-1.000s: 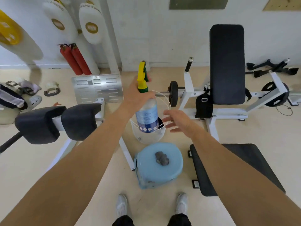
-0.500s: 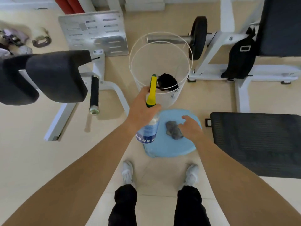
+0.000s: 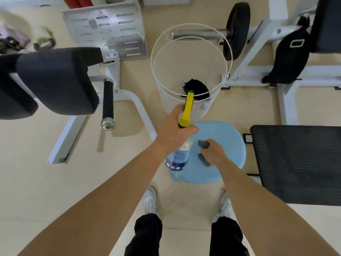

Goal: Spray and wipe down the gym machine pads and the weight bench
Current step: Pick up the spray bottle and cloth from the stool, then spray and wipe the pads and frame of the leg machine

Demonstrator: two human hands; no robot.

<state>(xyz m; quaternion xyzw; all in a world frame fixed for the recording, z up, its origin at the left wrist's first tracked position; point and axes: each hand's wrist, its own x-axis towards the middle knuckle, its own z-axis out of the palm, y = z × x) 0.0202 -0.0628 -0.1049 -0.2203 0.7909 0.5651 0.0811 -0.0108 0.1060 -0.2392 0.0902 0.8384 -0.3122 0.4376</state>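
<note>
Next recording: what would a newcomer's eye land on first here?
At centre, the left hand grips a spray bottle with a yellow trigger, while the right hand holds a grey cloth over the blue stool. Beyond stands a white wire basket with something black inside, between a black machine pad at left and the black bench seat at right.

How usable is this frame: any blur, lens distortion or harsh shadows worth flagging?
Head view: right hand and grey cloth slightly motion-smeared; spray bottle label too soft to read; top-left floor clutter blurred; wide-angle lens stretches the forearms toward the corners; lighting even, only a soft shadow beside the black handle.
</note>
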